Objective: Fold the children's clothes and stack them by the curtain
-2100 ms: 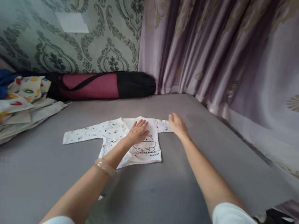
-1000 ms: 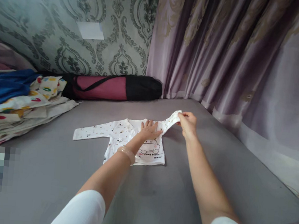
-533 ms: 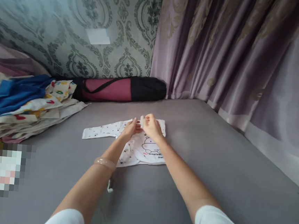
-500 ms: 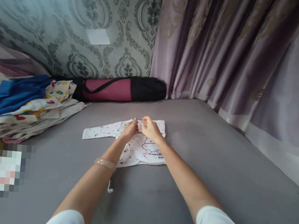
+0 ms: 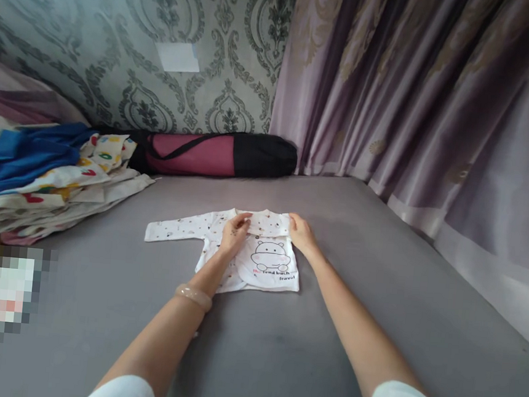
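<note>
A small white baby shirt (image 5: 265, 266) with a cartoon animal print lies flat on the grey bed (image 5: 279, 348). Its right sleeve is folded across the chest; its left sleeve (image 5: 173, 231) stretches out to the left. My left hand (image 5: 234, 232) rests on the shirt near the collar, fingers laid flat on the folded sleeve's end. My right hand (image 5: 301, 232) presses flat on the fold at the shirt's right shoulder. Neither hand holds anything.
A pile of folded fabrics (image 5: 43, 185), blue and patterned, sits at the left. A pink and black roll bag (image 5: 217, 154) lies against the wallpapered wall. Purple curtains (image 5: 415, 113) hang along the bed's right side.
My right hand lifted the right sleeve, carried it left across the chest, let it go and slid back to the shoulder fold. My left hand stayed near the collar.
</note>
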